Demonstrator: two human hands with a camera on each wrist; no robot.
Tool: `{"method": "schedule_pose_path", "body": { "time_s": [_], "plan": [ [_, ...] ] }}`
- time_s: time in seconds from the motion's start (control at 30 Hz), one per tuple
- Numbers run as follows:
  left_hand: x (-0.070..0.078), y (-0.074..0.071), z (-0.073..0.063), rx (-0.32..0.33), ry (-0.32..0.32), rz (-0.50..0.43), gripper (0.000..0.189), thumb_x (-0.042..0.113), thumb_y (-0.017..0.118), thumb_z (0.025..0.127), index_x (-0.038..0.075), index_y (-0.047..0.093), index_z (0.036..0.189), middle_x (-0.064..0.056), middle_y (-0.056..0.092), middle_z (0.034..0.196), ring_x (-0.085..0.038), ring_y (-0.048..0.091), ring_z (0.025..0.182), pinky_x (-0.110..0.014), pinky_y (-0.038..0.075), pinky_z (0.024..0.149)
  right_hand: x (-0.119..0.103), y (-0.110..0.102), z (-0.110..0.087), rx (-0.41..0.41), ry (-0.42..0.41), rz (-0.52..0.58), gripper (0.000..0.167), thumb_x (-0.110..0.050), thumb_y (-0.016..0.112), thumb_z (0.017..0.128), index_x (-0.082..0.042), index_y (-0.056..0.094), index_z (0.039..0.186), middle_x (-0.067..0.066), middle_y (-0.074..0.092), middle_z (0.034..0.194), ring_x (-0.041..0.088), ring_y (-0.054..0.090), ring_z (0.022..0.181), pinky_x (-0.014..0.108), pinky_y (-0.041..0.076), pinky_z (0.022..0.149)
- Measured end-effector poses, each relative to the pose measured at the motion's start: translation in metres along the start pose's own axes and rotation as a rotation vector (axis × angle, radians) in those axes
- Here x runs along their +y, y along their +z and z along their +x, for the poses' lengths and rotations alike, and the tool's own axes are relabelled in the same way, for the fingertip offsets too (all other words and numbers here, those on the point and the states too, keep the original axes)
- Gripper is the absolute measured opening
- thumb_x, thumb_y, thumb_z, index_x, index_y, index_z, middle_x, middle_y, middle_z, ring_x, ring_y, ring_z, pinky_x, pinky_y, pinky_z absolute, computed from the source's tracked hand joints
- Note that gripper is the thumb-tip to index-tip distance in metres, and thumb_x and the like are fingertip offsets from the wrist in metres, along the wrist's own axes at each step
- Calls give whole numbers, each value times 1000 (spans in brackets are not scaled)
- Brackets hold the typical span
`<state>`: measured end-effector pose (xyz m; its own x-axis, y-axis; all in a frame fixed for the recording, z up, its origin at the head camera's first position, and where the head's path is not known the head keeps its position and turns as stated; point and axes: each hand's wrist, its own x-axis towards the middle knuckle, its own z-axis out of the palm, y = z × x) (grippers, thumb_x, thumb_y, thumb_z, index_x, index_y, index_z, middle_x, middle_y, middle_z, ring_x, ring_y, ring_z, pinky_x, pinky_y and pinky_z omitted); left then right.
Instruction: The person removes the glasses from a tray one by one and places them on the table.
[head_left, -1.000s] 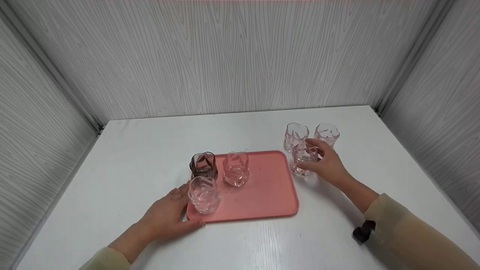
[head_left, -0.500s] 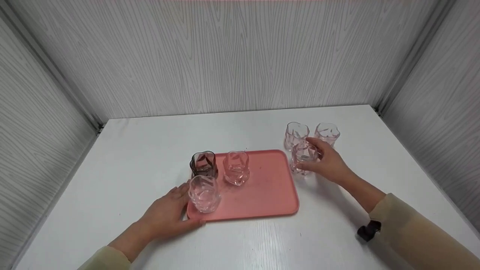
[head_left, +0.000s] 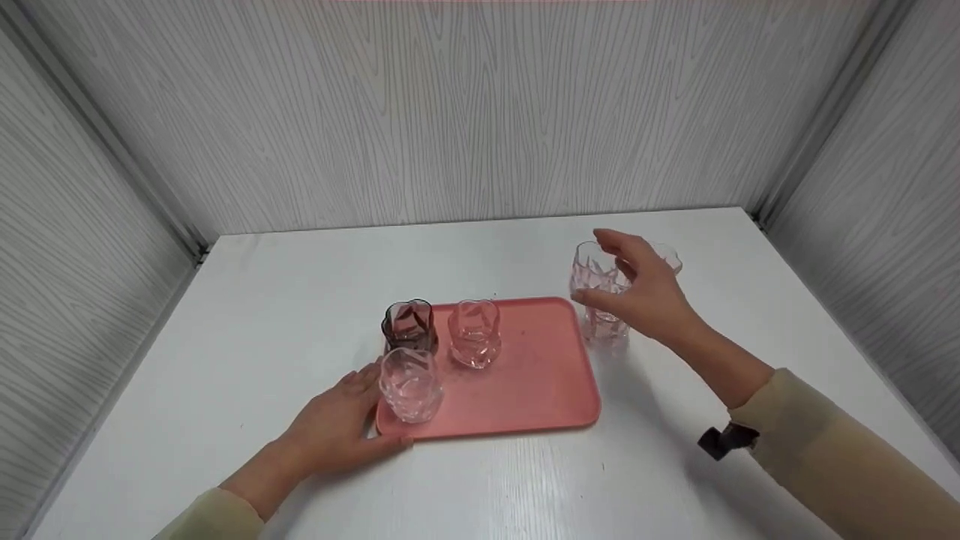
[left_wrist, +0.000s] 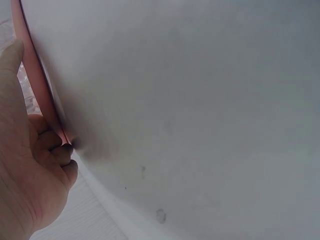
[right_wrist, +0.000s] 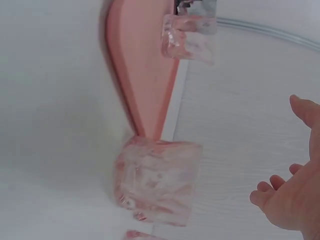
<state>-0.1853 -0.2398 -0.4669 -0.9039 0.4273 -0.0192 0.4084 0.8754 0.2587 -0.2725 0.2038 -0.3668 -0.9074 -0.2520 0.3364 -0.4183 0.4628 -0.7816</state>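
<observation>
Reckoning the clock from the middle of the tray, with twelve away from the wearer, a dark block (head_left: 727, 439) sits by the right sleeve's cuff (head_left: 780, 409) at four o'clock, over the white table (head_left: 480, 487). The left hand (head_left: 337, 424) is at eight, its thumb along the front edge and its bent fingers at the left edge, holding the corner of the pink tray (head_left: 547, 367). On the tray, a clear glass (head_left: 410, 384) stands upright at eight, a pinkish glass (head_left: 475, 334) just short of twelve and a dark glass (head_left: 409, 322) at ten. At two o'clock, off the tray and just beside its edge, stands the nearest loose glass (head_left: 606, 324). The right hand (head_left: 651, 296) hangs above it, thumb and fingers spread apart and gripping nothing. Farther back are the left rear glass (head_left: 586, 264), toward one o'clock, and the right rear glass (head_left: 668, 256) at two, partly hidden by the hand. The grained wall (head_left: 465, 112) rises behind at twelve.
</observation>
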Motion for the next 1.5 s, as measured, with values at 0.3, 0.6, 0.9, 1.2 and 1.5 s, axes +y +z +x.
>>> {"method": "schedule_pose_path", "body": {
  "time_s": [0.3,0.6,0.9,1.2,1.5],
  "plan": [
    [1,-1,2,9,12,5,110,83,56,90,8,34,167,-15,34,170,-38,37,154,-57,40,119,-24,46,25,-122,-65,-12,94,-34,94,83,-12,46,160,2,49,159,21,44,148,42,35,124],
    [0,-2,5,32,31,10,108,81,58,91,8,34,166,-17,35,169,-44,42,150,-60,43,115,-21,87,41,-232,-27,5,94,-33,93,83,-11,45,161,5,48,161,26,45,146,44,36,123],
    [1,-1,2,42,45,4,107,80,59,91,7,37,165,-15,34,170,-36,36,155,-54,39,121,-9,125,40,-294,15,21,91,-25,94,82,-9,49,159,10,51,158,36,47,145,48,44,116],
    [1,-1,3,37,34,3,109,81,58,91,7,34,166,-15,34,170,-39,38,153,-56,40,119,-1,140,36,-316,67,63,90,-25,94,82,-10,49,158,10,59,147,29,54,136,47,49,111],
    [2,-1,3,20,12,-8,111,84,56,90,7,33,167,-16,35,169,-41,39,152,-59,42,117,0,147,36,-341,90,68,93,-28,96,80,-9,50,157,9,64,136,28,59,125,43,53,105]
  ]
}}
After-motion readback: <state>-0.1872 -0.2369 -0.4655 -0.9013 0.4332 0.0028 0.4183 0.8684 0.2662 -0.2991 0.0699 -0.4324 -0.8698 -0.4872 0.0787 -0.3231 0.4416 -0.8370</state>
